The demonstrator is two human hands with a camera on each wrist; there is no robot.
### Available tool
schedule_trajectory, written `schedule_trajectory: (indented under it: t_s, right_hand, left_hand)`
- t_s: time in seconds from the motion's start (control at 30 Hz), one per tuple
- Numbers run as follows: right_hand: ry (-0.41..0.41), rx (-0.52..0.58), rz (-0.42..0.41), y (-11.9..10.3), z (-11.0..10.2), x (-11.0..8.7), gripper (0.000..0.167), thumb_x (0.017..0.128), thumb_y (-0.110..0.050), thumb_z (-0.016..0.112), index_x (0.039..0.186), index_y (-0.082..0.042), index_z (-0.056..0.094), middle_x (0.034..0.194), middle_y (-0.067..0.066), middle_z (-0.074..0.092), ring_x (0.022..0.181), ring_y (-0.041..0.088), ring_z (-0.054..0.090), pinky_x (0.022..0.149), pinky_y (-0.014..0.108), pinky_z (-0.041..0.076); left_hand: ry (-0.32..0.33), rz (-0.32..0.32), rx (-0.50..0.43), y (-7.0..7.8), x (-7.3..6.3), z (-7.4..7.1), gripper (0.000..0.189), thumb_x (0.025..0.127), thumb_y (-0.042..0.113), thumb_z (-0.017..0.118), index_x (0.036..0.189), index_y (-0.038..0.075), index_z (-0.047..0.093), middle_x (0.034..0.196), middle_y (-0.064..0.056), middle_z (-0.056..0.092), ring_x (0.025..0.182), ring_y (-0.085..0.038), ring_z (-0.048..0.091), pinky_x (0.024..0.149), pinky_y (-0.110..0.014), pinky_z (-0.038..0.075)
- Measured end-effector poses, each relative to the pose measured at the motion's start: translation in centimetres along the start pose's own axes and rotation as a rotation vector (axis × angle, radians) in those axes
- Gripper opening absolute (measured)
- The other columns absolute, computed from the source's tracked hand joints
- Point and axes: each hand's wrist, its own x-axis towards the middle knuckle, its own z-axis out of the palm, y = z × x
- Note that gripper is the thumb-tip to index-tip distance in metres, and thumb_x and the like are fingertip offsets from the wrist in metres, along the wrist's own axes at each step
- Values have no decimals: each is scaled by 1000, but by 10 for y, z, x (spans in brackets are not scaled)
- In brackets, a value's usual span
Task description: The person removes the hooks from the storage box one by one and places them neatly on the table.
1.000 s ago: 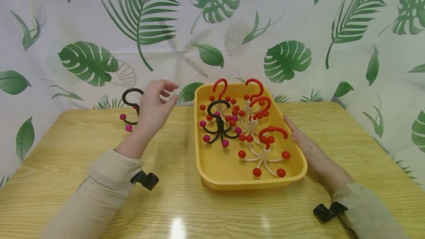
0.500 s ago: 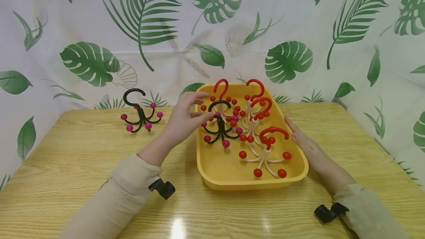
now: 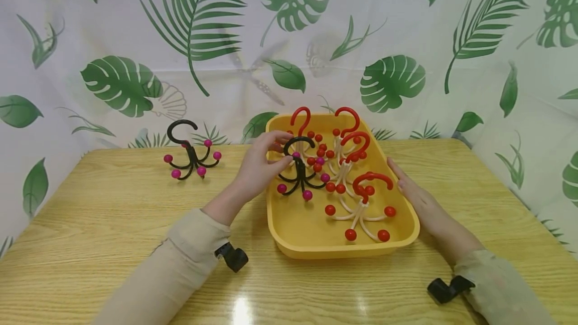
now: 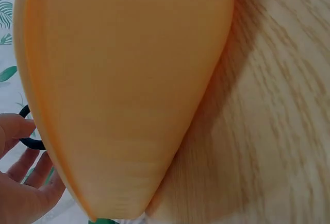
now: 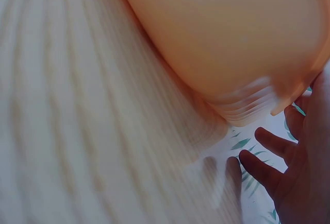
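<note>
A yellow tray (image 3: pixel 338 251) holds several multi-arm hangers. Among them is a black hanger with magenta ball tips (image 3: pixel 300 169) on the left side, and red-hooked hangers such as the near red-and-white one (image 3: pixel 359 209). My left hand (image 3: pixel 255 167) reaches over the tray's left rim, thumb and index finger apart at the black hanger's hook; firm contact cannot be made out. In the left wrist view, part of that black hook (image 4: pixel 33 144) shows behind the rim beside the fingers. My right hand (image 3: pixel 424 207) lies along the tray's right side with fingers extended.
Another black hanger with magenta ball tips (image 3: pixel 191 159) stands on the wooden table (image 3: pixel 113 204), left of the tray. Behind the table hangs a leaf-patterned cloth (image 3: pixel 226 39). A black camera (image 3: pixel 232 257) is strapped at each wrist.
My left hand has moved right, away from the black hanger on the table's left, to the black hanger in the tray. The right hand stays at the tray's side.
</note>
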Motion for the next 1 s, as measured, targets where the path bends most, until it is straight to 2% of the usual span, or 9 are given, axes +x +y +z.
schedule_trajectory:
  t_s: [0.13,0.43,0.53,0.67,0.83,1.0]
  right_hand:
    - [-2,13,6,1,0,1,51,107,-23,23,155,-17,6,160,6,-1,144,29,2,100,8,27]
    - [19,-60,20,1,-1,0,51,107,-26,24,155,-19,8,160,5,3,144,27,2,100,6,22]
    - [26,-99,6,2,-2,0,50,107,-24,24,154,-18,9,160,6,4,144,25,2,101,4,18]
    - [25,-103,-7,3,-2,0,50,107,-23,24,154,-17,9,160,7,4,144,25,3,101,4,18]
    - [18,-104,-24,3,-2,0,50,107,-21,24,154,-15,8,159,9,3,144,23,2,102,5,17]
    - [18,-102,-17,3,-2,0,50,107,-22,24,154,-16,8,159,8,3,144,23,2,102,4,17]
  left_hand:
    - [27,-19,12,-1,2,2,31,91,4,63,121,10,58,115,-7,55,103,-22,55,78,-33,55]
    - [69,-72,-15,1,4,7,19,93,11,64,111,7,61,100,-5,63,92,-19,60,77,-30,54]
    - [70,-63,-47,2,5,9,18,92,10,64,109,5,62,97,-6,64,87,-21,63,75,-30,55]
    - [73,-48,-99,5,6,10,16,92,7,64,107,3,63,96,-8,65,82,-25,64,76,-38,56]
    - [82,-48,-122,7,8,12,14,92,6,63,105,2,64,96,-11,64,82,-23,63,77,-45,55]
    - [96,-33,-89,9,9,13,14,93,8,63,105,2,65,96,-9,63,82,-24,62,73,-37,56]
